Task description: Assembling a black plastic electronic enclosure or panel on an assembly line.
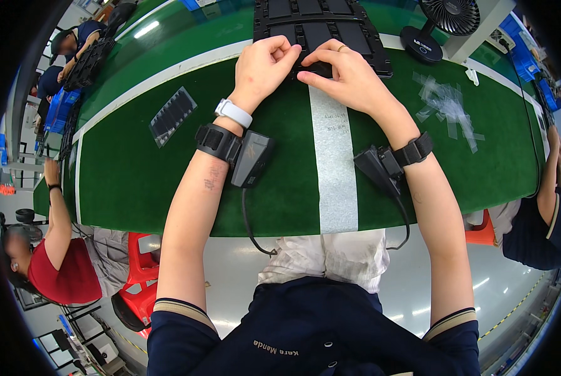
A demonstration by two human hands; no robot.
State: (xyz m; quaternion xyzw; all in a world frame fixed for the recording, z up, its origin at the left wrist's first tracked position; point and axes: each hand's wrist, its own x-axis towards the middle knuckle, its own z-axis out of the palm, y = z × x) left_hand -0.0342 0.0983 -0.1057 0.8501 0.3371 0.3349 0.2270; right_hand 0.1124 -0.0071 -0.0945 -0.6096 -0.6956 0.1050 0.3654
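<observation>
Table: a long green table [136, 182] with a white stripe [334, 169] running across it toward the person.
Tray: a black tray [321, 25] with rows of rectangular pockets lies at the far edge, both hands at its near rim.
Film scraps: a loose heap of clear film strips [446, 106] lies to the right, well apart from the tray.
Fan: a small black fan [446, 19] stands beyond the scraps.
Spare piece: a flat dark strip [173, 116] lies alone on the left.
Left hand: the left hand [262, 66] has its grip pressed together, fingertips on a small dark part [318, 67] at the tray's edge.
Right hand: the right hand [346, 78] pinches the same part.
Progress: judging by the heap, many strips are already peeled; the part in hand appears unfinished.
</observation>
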